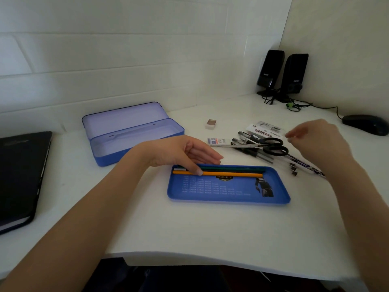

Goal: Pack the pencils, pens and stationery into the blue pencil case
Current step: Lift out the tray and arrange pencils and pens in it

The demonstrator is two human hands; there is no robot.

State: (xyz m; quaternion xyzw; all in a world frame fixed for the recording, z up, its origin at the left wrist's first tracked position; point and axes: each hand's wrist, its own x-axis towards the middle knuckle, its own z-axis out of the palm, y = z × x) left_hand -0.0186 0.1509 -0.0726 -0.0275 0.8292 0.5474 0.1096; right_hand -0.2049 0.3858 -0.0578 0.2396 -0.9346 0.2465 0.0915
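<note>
Left hand [185,152] flat on pencils [219,172]; right hand [315,140] loose, empty

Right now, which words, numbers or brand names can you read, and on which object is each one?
"STICKY NOTE": sticky note pack.
"2B": pencil lead box.
Speakers: logos too blurred to read.
Blue tray: rows of print and emblem too small to read.
</note>
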